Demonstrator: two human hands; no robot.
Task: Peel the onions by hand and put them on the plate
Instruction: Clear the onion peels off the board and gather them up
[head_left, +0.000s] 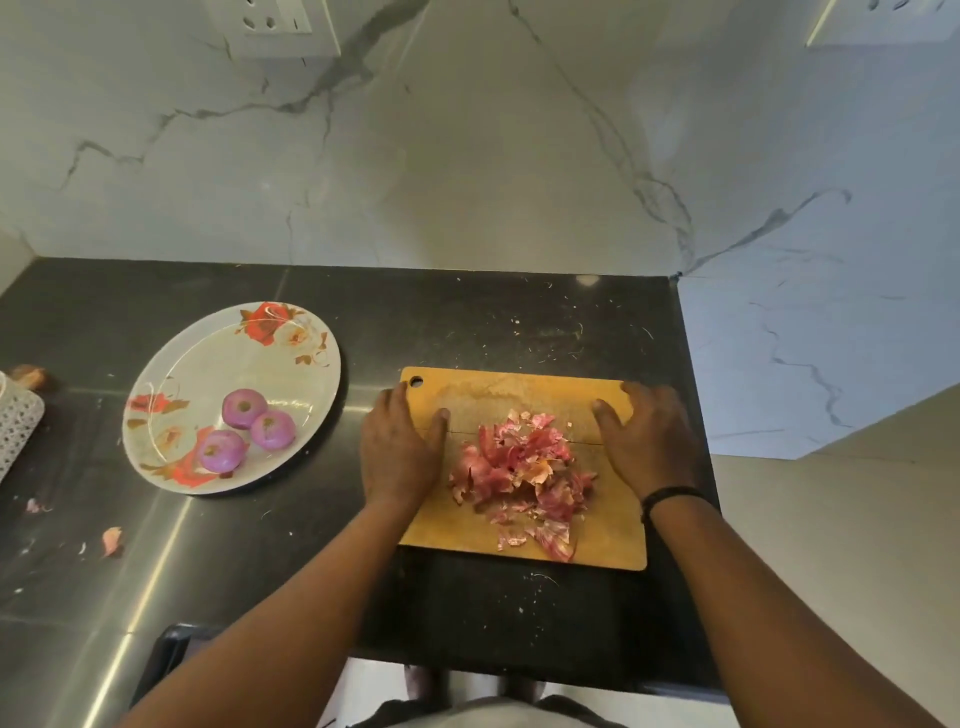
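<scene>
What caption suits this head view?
Three peeled onions on the plate; both hands flank the skins.

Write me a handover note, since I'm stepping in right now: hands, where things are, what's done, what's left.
Left hand: open, flat on the left edge of the board, holding nothing.
Right hand: open, flat on the board's right edge, holding nothing.
Onions: three, peeled, together on the plate, which sits left of the board.
Peels: piled on the middle of the board between the hands; a few scraps lie on the counter at the near left.
Done: every onion in view is peeled and plated.
Left: no unpeeled onion shows; probably only clearing the peels.
</scene>
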